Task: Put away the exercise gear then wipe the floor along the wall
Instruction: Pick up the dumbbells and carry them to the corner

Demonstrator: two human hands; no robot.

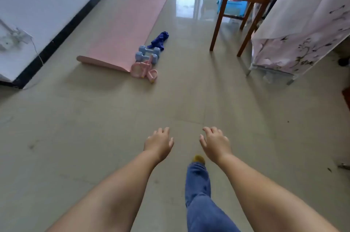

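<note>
Left hand (158, 143) and right hand (215, 143) are held forward, palms down, fingers loosely spread, nothing gripped. Pink foam mat (125, 32) is seen unrolled on the grey tiled floor (94, 127) beside the white wall (37, 0).

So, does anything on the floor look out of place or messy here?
Yes. The pink mat lies unrolled along the wall, its near end curling up. Beside its corner, two blue dumbbells, a pink handled exerciser and a crumpled blue cloth lie in a loose heap.
</note>
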